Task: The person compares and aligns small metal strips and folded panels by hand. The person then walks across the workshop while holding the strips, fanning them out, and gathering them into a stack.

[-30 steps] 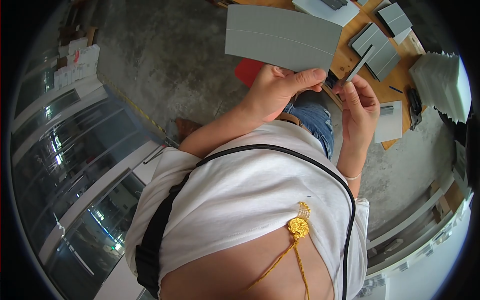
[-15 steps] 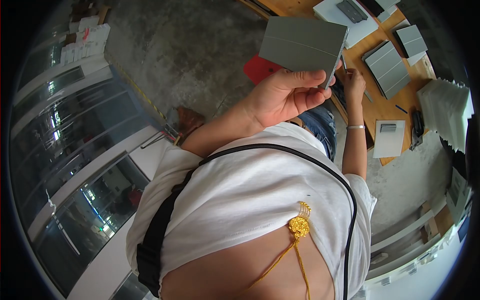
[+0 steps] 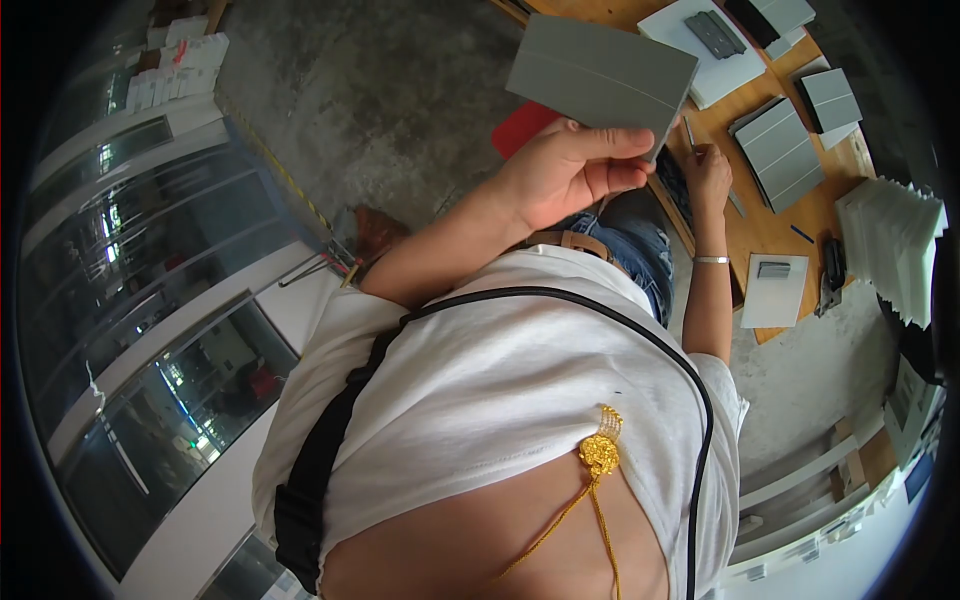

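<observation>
My left hand is closed on the near edge of a flat grey panel, thumb on top and fingers beneath. The panel looks like a folding tablet cover, with a thin pale line across it, and is held up off the table. At the wooden table's edge, my right hand pinches a slim grey stick-like tool whose tip points away from me; its kind is unclear. A stack of similar grey panels lies right of this hand. Just below the fingers, a thin grey strip rests on the wood.
The wooden table also carries a white board with dark grey pieces, another grey panel, a small white sheet and a black tool. White sheets stand stacked at right. Something red shows behind my left hand.
The grey panel in my left hand has tilted, its right end now lower. My right hand still grips the slim tool at nearly the same spot. The whole view has shifted slightly.
</observation>
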The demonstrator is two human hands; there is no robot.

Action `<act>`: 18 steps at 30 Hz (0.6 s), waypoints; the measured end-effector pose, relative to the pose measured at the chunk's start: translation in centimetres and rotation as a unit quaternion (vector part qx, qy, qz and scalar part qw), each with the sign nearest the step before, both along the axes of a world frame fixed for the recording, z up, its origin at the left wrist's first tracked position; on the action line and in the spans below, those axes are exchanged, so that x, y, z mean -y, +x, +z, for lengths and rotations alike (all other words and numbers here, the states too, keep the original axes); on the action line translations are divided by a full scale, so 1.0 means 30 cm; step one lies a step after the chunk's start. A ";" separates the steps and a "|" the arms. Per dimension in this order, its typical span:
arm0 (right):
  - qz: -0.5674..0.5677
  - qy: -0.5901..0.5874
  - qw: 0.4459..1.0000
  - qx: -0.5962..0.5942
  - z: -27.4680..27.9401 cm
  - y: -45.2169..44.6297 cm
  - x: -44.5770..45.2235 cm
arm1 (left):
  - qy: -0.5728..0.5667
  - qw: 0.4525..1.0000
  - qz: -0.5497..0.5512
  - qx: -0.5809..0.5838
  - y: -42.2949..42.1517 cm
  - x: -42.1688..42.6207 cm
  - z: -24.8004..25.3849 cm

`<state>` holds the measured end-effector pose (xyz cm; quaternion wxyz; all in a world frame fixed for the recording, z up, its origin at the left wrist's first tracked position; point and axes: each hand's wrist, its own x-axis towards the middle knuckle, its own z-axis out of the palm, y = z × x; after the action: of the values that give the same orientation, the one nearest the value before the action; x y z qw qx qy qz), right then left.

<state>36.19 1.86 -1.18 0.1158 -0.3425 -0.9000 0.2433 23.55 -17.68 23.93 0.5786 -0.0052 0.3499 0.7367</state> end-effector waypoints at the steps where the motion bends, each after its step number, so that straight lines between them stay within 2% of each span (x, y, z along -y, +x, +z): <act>1: -0.001 0.001 1.000 -0.002 0.013 0.005 0.004 | -0.026 0.998 0.009 -0.053 -0.027 -0.009 -0.071; 5: -0.027 -0.039 0.998 -0.036 0.069 0.035 0.026 | -0.137 0.971 -0.041 -0.192 -0.162 -0.061 -0.339; 6: -0.034 -0.055 0.997 -0.051 0.084 0.047 0.035 | -0.135 0.970 -0.046 -0.195 -0.192 -0.069 -0.414; 8: -0.045 -0.062 0.996 -0.055 0.112 0.075 0.050 | -0.202 0.968 -0.068 -0.130 -0.239 -0.082 -0.566; 11: -0.063 -0.074 0.993 -0.062 0.171 0.119 0.077 | -0.208 0.967 -0.111 -0.098 -0.281 -0.101 -0.726; 18: -0.110 -0.084 0.986 -0.090 0.257 0.185 0.102 | -0.232 0.952 -0.191 -0.061 -0.337 -0.157 -0.887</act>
<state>41.73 -1.19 6.51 0.1936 -0.4249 -0.8190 0.3335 13.43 -12.96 -2.68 0.6691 -0.0268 0.5401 0.5098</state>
